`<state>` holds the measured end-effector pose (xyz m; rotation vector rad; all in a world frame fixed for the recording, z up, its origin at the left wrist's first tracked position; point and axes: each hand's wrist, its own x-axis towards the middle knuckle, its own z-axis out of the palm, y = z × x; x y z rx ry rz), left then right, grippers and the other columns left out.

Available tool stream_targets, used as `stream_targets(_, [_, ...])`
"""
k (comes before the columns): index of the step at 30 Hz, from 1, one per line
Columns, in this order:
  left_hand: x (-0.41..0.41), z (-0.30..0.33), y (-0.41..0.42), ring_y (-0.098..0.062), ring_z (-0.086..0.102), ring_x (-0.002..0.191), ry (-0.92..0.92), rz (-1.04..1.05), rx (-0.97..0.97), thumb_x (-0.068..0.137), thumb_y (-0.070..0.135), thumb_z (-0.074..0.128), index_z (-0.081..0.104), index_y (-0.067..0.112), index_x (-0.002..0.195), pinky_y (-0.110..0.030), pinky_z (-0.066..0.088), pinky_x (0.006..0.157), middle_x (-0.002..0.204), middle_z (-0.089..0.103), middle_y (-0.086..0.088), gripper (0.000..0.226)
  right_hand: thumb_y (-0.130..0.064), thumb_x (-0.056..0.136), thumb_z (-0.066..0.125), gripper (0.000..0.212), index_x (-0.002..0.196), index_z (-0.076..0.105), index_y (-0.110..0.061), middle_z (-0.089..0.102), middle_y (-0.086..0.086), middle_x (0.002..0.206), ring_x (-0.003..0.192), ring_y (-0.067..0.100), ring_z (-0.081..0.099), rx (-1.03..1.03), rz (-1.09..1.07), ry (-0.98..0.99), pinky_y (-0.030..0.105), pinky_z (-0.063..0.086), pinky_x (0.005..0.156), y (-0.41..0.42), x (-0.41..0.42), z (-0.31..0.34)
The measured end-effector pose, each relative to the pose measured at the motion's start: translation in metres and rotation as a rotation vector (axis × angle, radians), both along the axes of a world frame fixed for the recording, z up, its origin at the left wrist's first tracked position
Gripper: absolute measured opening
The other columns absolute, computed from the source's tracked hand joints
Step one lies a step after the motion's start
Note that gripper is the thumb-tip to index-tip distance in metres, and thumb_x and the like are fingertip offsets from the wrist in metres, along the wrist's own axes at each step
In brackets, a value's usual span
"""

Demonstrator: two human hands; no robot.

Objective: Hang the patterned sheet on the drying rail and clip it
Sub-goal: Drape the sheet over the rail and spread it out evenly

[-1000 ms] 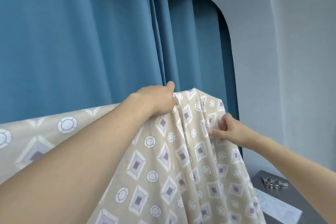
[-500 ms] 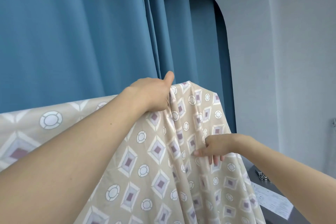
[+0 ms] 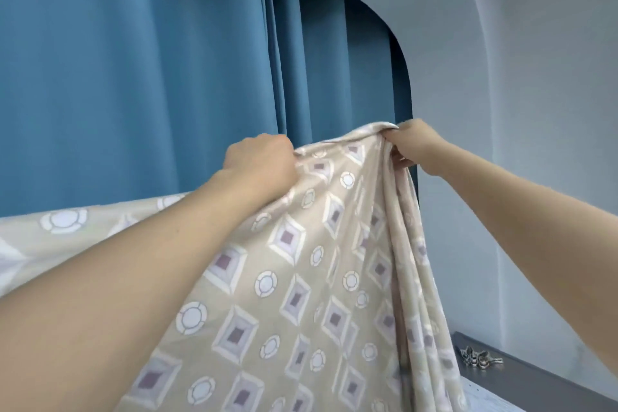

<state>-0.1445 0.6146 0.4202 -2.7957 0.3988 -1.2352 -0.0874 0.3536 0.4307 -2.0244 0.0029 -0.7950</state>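
Beige patterned sheet (image 3: 301,278) fills the lower centre of the head view, before a blue curtain (image 3: 133,60). At mid-frame the left hand (image 3: 261,164) fists its top edge; the right hand (image 3: 414,150) pinches a bunched corner. Metal clips (image 3: 478,358) lie on the grey table (image 3: 535,378), lower right.

The sheet (image 3: 301,278) hangs in front of the curtain (image 3: 133,77), its top edge running from the far left up to a peak at the right. The left hand (image 3: 261,164) sits on that top edge, left of the right hand (image 3: 414,150), which is at the peak. A wall (image 3: 518,110) stands right of the curtain. Clips (image 3: 480,357) lie on the ledge (image 3: 535,381) at the lower right, near its back edge, right of the sheet's hanging folds
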Motion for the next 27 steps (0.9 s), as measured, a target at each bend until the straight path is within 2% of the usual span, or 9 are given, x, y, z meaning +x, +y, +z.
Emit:
stream_targets(5, [0.001,0.026,0.003,-0.026,0.054,0.082,0.249,0.382,-0.080,0.084,0.010,0.048,0.051,0.016,0.081,-0.033,0.044,0.073,0.077,0.050,-0.001,0.008,-0.043,0.095,0.052,0.035,0.081,0.063,-0.014,0.060,0.005,0.079,0.063,0.018,0.050,0.007,0.301,0.339,0.029,0.040,0.062,0.025,0.032,-0.021])
stream_targets(7, [0.002,0.018,-0.009,-0.024,0.056,0.079,0.345,0.327,-0.090,0.085,0.015,0.047,0.055,0.016,0.085,-0.031,0.045,0.070,0.086,0.057,-0.002,0.008,-0.053,0.098,0.041,0.050,0.084,0.067,-0.012,0.067,0.000,0.074,0.068,0.018,0.057,0.016,0.428,0.493,0.030,0.043,0.068,0.026,0.033,-0.042])
stream_targets(10, [0.000,-0.006,-0.047,-0.027,0.057,0.104,0.417,0.075,-0.092,0.096,0.046,0.035,0.056,0.018,0.119,-0.032,0.039,0.073,0.123,0.057,-0.002,0.042,-0.046,0.100,0.040,0.047,0.085,0.067,-0.012,0.068,0.000,0.079,0.074,0.017,0.059,0.160,0.349,0.257,0.032,0.040,0.065,0.018,0.040,-0.064])
stream_targets(13, [0.001,-0.030,-0.076,-0.025,0.053,0.116,0.296,0.125,0.130,0.096,0.057,0.030,0.049,0.020,0.130,-0.032,0.036,0.075,0.130,0.055,0.000,0.054,-0.031,0.099,0.046,0.030,0.093,0.065,-0.009,0.065,0.002,0.088,0.085,0.019,0.055,0.190,0.250,0.017,0.027,0.043,0.062,-0.002,0.045,-0.093])
stream_targets(15, [0.008,-0.040,-0.084,-0.025,0.056,0.104,0.199,0.151,0.152,0.098,0.044,0.034,0.049,0.016,0.125,-0.032,0.034,0.071,0.122,0.058,-0.001,0.042,-0.026,0.095,0.048,0.021,0.103,0.063,-0.014,0.062,0.005,0.097,0.085,0.021,0.055,0.294,0.317,0.076,0.029,0.044,0.072,-0.023,0.044,-0.124])
stream_targets(18, [0.014,-0.050,-0.090,-0.028,0.055,0.098,0.075,0.146,0.159,0.093,0.030,0.043,0.045,0.013,0.119,-0.034,0.035,0.073,0.114,0.058,-0.006,0.031,-0.013,0.074,0.047,0.047,0.119,0.059,-0.017,0.062,0.008,0.100,0.082,0.024,0.058,0.439,0.508,0.285,0.035,0.047,0.077,-0.053,0.035,-0.180])
stream_targets(23, [0.018,-0.091,-0.109,-0.036,0.037,0.122,-0.242,0.028,0.448,0.086,0.022,0.037,0.039,0.012,0.130,-0.057,0.013,0.113,0.128,0.043,-0.013,0.045,-0.022,0.065,0.065,0.051,0.115,0.059,-0.029,0.067,-0.005,0.114,0.108,0.017,0.063,0.029,0.490,0.691,0.039,0.048,0.100,-0.071,0.019,-0.266])
stream_targets(26, [0.025,-0.127,-0.120,-0.039,0.023,0.135,-0.249,-0.038,0.590,0.091,0.033,0.035,0.033,0.008,0.141,-0.059,-0.006,0.115,0.142,0.034,-0.017,0.056,-0.033,0.087,0.059,0.014,0.082,0.063,-0.020,0.066,-0.005,0.087,0.087,0.017,0.063,-0.257,0.256,0.697,0.035,0.053,0.082,-0.069,0.014,-0.292])
stream_targets(27, [0.027,-0.138,-0.122,-0.040,0.019,0.138,-0.241,-0.051,0.632,0.092,0.033,0.034,0.031,0.007,0.143,-0.059,-0.011,0.114,0.146,0.029,-0.018,0.058,-0.032,0.094,0.052,0.027,0.071,0.056,-0.017,0.059,-0.004,0.075,0.076,0.017,0.059,-0.287,0.178,0.660,0.030,0.049,0.071,-0.071,0.014,-0.295])
